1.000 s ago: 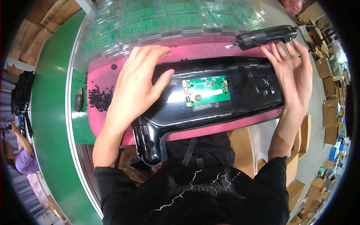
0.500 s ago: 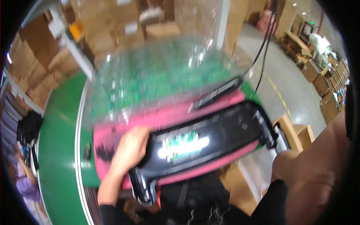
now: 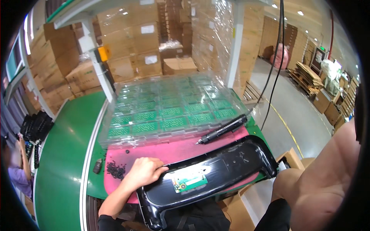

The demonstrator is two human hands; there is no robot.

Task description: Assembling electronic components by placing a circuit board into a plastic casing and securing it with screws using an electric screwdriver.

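A long black plastic housing [image 3: 227, 161] with curved-down ends lies slanted across a pink mat, partly over its front edge. On its glossy face sits a small green circuit board [image 3: 190, 183]. My left hand [image 3: 144, 172] is closed on the housing's upper left edge, fingers curled against it. Very near the camera at the right rim is my right hand [image 3: 325, 181], raised, palm and wrist showing large; its fingers lie outside the picture. Behind the housing rests a black electric screwdriver [image 3: 223, 129], its tip pointing left. Small black screws [image 3: 115, 169] are piled left of my left hand.
Clear plastic trays of green circuit boards [image 3: 169, 111] stand behind the pink mat [image 3: 154, 150]. A small dark object [image 3: 98, 166] lies near the green conveyor [image 3: 63, 154]. Cables [image 3: 275, 57] hang at right above an open carton [image 3: 291, 158]. Another person [image 3: 19, 173] works at far left.
The view has tilted and steadied, so the bench sits lower in the picture. My left hand stays on the housing's left edge; my right hand remains raised near the camera.
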